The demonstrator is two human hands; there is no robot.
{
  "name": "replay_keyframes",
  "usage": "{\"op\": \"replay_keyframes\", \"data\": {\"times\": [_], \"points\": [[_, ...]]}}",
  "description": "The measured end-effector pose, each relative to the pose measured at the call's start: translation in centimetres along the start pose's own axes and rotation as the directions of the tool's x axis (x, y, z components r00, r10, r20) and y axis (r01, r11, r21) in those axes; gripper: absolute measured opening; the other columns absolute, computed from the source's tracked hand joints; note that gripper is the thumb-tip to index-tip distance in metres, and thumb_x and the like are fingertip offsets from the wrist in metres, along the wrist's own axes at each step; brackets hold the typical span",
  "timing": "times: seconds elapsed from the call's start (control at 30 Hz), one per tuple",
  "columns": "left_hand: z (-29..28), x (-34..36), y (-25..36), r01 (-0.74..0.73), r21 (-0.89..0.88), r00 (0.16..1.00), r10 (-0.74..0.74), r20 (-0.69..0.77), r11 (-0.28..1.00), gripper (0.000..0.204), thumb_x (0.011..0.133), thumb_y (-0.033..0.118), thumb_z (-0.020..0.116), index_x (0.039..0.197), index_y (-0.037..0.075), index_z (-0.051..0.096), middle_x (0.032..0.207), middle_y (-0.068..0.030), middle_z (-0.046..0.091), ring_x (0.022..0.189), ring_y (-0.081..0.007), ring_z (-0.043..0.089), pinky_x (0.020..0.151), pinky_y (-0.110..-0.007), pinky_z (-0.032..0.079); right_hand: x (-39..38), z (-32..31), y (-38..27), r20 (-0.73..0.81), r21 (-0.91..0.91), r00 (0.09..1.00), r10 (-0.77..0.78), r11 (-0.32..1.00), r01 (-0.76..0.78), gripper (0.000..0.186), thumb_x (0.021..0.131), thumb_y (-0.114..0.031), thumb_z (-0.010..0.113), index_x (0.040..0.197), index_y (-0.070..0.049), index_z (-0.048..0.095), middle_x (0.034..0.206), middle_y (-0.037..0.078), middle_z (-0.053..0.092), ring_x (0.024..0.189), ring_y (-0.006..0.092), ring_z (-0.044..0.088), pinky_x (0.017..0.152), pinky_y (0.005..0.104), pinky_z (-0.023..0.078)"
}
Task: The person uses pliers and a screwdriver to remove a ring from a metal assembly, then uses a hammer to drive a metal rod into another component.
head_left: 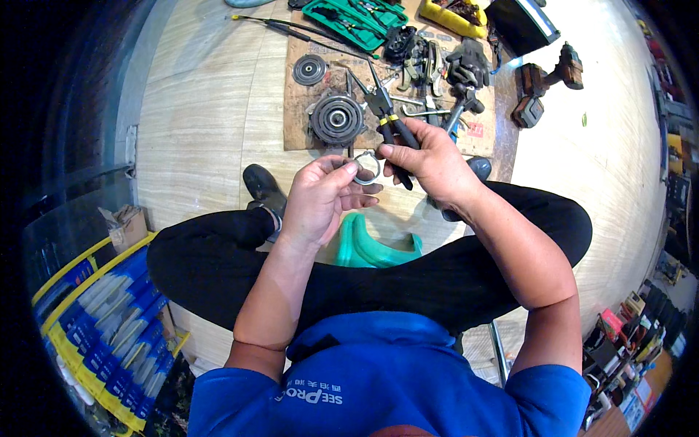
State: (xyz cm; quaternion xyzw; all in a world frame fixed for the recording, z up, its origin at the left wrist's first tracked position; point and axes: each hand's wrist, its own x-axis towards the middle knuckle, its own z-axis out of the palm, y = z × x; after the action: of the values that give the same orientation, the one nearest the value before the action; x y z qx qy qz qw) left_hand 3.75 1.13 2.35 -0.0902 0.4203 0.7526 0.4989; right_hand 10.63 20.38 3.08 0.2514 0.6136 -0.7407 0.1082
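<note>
Our left hand [320,195] pinches a thin metal ring [368,182] between thumb and fingers, its lower fingers loosely spread beneath. Our right hand [435,162] is curled around long-nosed pliers [379,102] with black, yellow-banded handles; their jaws stand apart, pointing to about eleven o'clock, well away from the ring. Whether our right fingertips touch the ring, we cannot tell.

Taking the ring as our dial's centre, we see a grooved pulley [337,119] at eleven o'clock on a cardboard sheet [294,106], with a smaller round disc [310,70] farther out the same way. A green tool case [357,20] lies open at twelve, a hammer [457,115] and a cordless power tool [564,71] sit at two, and a green plastic stool [375,252] shows at six.
</note>
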Motion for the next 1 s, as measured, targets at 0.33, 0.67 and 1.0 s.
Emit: {"op": "replay_keyframes", "data": {"times": [0.33,0.67,1.0], "points": [[-0.1,0.0,-0.2,-0.008,0.019,0.999,0.007,0.041,1.000,0.015,0.097,0.009,0.052,0.106,-0.001,0.058,0.097,-0.0174,0.068,0.084,-0.0285,0.071,0.075,-0.041,0.061,-0.7,1.1,-1.6,-0.031,-0.231,0.999,0.015,0.973,-0.022,0.030,0.086,-0.023,0.075,0.102,-0.002,0.061,0.075,0.001,0.063,0.063,0.0071,0.056,0.054,0.0234,0.044],[-0.9,0.7,0.1,-0.004,-0.099,0.991,0.018,0.135,0.995,0.016,0.098,0.011,0.052,0.105,0.001,0.061,0.106,-0.0173,0.067,0.093,-0.0283,0.069,0.081,-0.042,0.059,-0.5,0.7,-0.7,0.000,-0.097,1.000,-0.026,0.995,0.026,0.026,0.088,-0.013,0.072,0.107,-0.001,0.061,0.079,0.003,0.064,0.068,0.0085,0.058,0.059,0.0248,0.048],[-0.6,1.1,-0.3,-0.293,0.501,0.912,0.396,-0.110,0.814,0.015,0.088,0.003,0.066,0.103,0.000,0.065,0.094,-0.0095,0.069,0.080,-0.0168,0.067,0.070,-0.031,0.056,-1.0,-0.1,-1.0,-0.085,-0.200,0.995,0.060,0.977,-0.076,0.028,0.085,-0.016,0.066,0.103,0.003,0.059,0.078,0.009,0.065,0.068,0.0156,0.062,0.062,0.0298,0.051]]}}
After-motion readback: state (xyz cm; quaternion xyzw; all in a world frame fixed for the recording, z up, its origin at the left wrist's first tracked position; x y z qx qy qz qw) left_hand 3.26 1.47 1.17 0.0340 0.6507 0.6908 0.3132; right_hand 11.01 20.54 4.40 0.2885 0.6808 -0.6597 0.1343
